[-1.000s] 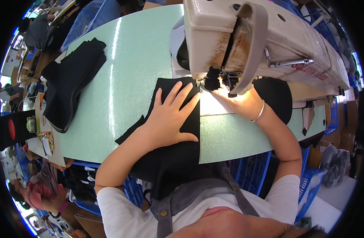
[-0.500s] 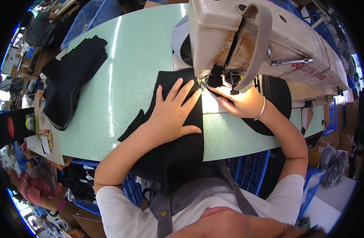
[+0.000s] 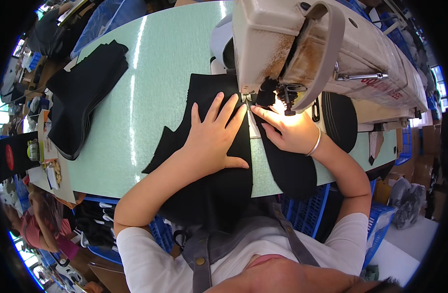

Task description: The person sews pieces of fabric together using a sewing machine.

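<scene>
My left hand [image 3: 215,129] lies flat with spread fingers on a large black fabric piece [image 3: 204,180], whose near end hangs over the table edge toward my lap. My right hand [image 3: 292,132] rests on a narrower black fabric piece [image 3: 291,168] with a rounded near end. Its index finger points at the presser foot [image 3: 247,99] of the sewing machine [image 3: 268,49], and its thumb lies on the fabric; the machine partly covers the other fingers. Both pieces come together at the presser foot, with a gap between them nearer to me.
A stack of black cut pieces [image 3: 84,97] lies at the left of the green table [image 3: 155,73]. Right of my hand is a black piece with pale stitch lines [image 3: 339,122]. Blue crates [image 3: 307,210] stand below the table edge. A person in pink [image 3: 43,219] is at far left.
The rounded black piece under my right hand has swung left and toward me. The large piece has shifted slightly away from me under the left hand, which stays flat.
</scene>
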